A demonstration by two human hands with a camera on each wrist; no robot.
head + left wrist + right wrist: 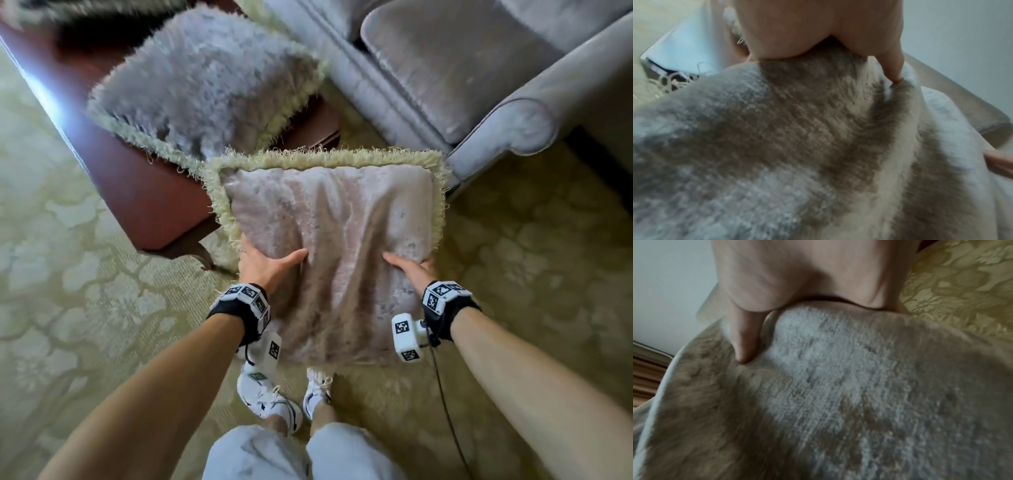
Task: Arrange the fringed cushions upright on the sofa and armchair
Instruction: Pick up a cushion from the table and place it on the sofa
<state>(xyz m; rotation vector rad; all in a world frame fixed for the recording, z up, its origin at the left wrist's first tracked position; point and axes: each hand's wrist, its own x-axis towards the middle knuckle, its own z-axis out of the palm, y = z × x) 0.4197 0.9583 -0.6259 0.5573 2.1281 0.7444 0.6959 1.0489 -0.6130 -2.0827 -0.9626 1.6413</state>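
You hold a square beige velvet cushion with pale green fringe in front of you above the patterned cream carpet, your left hand gripping its left edge and your right hand its right edge, thumbs pressed into the top face, the other fingers hidden beneath. A second shaggy grey fringed cushion lies on the dark wooden table at eleven o'clock; the grey velvet armchair stands at one o'clock.
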